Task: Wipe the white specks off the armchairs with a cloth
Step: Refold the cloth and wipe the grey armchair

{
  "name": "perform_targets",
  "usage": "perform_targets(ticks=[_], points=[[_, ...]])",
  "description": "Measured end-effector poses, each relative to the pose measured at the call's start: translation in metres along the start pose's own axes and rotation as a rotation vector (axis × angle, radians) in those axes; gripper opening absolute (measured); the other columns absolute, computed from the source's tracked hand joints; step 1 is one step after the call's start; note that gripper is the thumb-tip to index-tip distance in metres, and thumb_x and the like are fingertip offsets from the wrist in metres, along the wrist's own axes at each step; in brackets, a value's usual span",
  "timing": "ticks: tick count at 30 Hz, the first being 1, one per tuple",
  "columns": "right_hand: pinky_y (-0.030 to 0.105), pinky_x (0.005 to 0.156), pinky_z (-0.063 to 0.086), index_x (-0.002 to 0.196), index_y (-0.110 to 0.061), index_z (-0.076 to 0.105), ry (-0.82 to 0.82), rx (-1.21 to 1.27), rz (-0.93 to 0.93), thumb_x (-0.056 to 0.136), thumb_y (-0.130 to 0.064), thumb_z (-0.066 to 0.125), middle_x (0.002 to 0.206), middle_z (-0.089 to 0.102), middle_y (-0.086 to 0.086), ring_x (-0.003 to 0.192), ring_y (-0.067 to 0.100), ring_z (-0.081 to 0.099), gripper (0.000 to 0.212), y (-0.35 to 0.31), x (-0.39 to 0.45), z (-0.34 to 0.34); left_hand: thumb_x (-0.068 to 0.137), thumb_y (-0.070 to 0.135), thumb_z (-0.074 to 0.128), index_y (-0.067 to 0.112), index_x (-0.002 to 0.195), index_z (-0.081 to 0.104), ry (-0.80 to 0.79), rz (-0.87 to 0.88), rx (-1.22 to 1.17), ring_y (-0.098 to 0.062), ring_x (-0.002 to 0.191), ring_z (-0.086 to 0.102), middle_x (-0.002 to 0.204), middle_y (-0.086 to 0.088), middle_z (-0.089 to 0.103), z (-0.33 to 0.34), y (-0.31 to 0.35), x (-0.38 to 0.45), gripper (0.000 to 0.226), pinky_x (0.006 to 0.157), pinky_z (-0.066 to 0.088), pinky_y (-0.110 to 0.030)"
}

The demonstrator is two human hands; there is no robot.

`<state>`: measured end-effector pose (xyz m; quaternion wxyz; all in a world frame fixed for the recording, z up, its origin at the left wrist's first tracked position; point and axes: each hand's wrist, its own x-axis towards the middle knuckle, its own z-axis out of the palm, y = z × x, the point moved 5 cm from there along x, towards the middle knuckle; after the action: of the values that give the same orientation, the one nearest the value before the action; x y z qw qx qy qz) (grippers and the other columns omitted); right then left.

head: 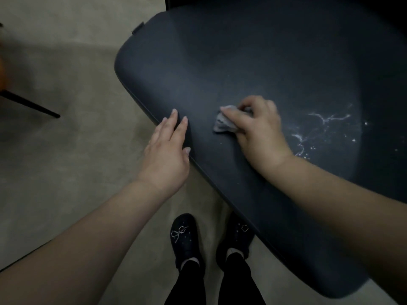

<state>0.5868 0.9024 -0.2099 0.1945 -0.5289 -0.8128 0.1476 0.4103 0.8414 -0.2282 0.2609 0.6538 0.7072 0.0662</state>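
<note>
A dark blue-grey armchair seat (pixel 231 62) fills the upper right of the head view. White specks and streaks (pixel 323 133) lie on it to the right of my right hand. My right hand (pixel 257 128) grips a crumpled grey cloth (pixel 223 123) and presses it on the seat near the front edge. My left hand (pixel 169 150) rests with straight fingers on the seat's front edge, to the left of the cloth.
Beige floor (pixel 66 128) lies to the left and below. A black leg of another chair (pixel 30 104) slants in at the far left. My feet in black shoes (pixel 185 236) stand just under the seat's front edge.
</note>
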Motion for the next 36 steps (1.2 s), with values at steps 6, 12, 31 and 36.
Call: perform_targets(ticks=[6,12,31,36], points=[[0.042,0.083,0.042,0.123,-0.030,0.064,-0.295,0.008,-0.378,0.086,-0.017,0.066,0.117,0.058,0.010,0.105,0.033,0.053,0.039,-0.020,-0.053,0.009,0.096,0.012,0.047,0.013,0.151,0.024,0.018,-0.014,-0.019,-0.023,0.147,0.008,0.161,-0.004,0.009,0.000,0.009,-0.001,0.060,0.120,0.009,-0.034],[0.045,0.083,0.044,0.114,-0.021,0.071,0.063,-0.043,0.150,0.080,0.002,0.062,0.107,0.059,0.019,0.094,0.042,0.051,0.042,0.055,-0.035,-0.035,0.096,0.013,0.047,0.013,0.151,0.024,0.016,-0.009,0.010,-0.024,0.147,0.008,0.161,-0.003,0.009,0.006,0.021,-0.002,0.059,0.120,0.009,-0.035],[0.039,0.082,0.042,0.119,-0.026,0.068,-0.012,-0.014,0.037,0.085,-0.012,0.063,0.108,0.061,0.013,0.096,0.034,0.052,0.037,0.050,-0.100,-0.043,0.095,0.015,0.049,0.011,0.149,0.029,0.037,0.081,0.066,-0.025,0.146,0.011,0.160,-0.004,0.016,0.022,0.078,0.019,0.058,0.119,0.011,-0.038],[0.051,0.081,0.046,0.119,-0.020,0.068,0.213,-0.097,0.393,0.083,-0.002,0.058,0.108,0.056,0.020,0.093,0.042,0.049,0.041,0.120,-0.085,-0.076,0.094,0.015,0.050,0.011,0.149,0.029,0.032,0.086,0.076,-0.025,0.146,0.011,0.160,-0.004,0.016,0.024,0.079,0.020,0.058,0.119,0.012,-0.039]])
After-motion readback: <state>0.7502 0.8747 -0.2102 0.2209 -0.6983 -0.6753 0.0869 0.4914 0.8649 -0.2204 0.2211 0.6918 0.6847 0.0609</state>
